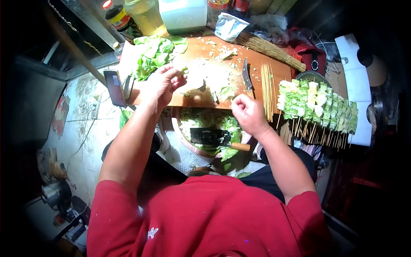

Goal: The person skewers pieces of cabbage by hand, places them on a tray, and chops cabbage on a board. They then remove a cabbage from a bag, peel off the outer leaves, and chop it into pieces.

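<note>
My left hand [162, 82] is closed in a pinch on a small green leaf piece [184, 70], above the left part of the wooden board [274, 58]. My right hand [250, 115] is curled shut at the board's near edge; a tiny pale bit shows at its fingertips, too small to name. Leafy green lettuce [150, 53] is heaped at the board's left. Cut scraps [225, 93] lie between my hands. A curved knife [246, 76] and thin wooden skewers [267, 88] rest beyond my right hand. Rows of skewered leaves [317, 103] are stacked at right.
Below the board, a cleaver [209, 136] lies across a tub [176, 124] of leaf scraps between my legs. A phone [114, 88] stands at left. Bottles [122, 21], a white container [183, 16] and a straw brush [269, 48] line the back.
</note>
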The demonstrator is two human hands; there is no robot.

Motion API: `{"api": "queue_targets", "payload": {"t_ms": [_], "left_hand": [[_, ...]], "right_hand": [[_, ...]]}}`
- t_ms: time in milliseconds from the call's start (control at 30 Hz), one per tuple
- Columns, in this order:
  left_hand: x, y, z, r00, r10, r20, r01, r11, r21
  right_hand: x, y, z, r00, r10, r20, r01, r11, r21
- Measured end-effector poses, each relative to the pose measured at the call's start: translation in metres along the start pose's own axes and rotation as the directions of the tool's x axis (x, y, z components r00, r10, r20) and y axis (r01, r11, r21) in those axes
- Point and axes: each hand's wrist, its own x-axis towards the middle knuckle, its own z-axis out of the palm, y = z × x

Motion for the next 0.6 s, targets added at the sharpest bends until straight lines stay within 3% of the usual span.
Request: {"api": "queue_targets", "payload": {"t_ms": [67,133,367,467,600], "left_hand": [[0.001,0.001,0.002,0.999,0.012,-0.032,-0.013,0.999,-0.041],[0.004,0.0,0.0,0.998,0.024,0.056,-0.019,0.996,-0.082],[0.001,0.006,0.001,1.0,0.002,-0.002,-0.003,0.99,-0.143],[0.002,0.007,0.0,0.999,0.013,0.042,-0.007,0.988,-0.152],[0.002,0.008,0.003,0.994,0.102,-0.046,-0.105,0.993,-0.061]], "right_hand": [[-0.012,-0.029,-0.001,0.997,-0.065,0.049,0.063,0.998,0.031],[-0.017,-0.037,0.002,0.989,-0.125,0.08,0.126,0.992,-0.008],[-0.016,-0.033,0.009,0.993,-0.071,0.089,0.065,0.995,0.07],[-0.014,-0.036,0.009,0.992,-0.046,0.118,0.038,0.997,0.063],[-0.014,-0.039,0.011,0.989,-0.001,0.145,-0.013,0.996,0.093]]}}
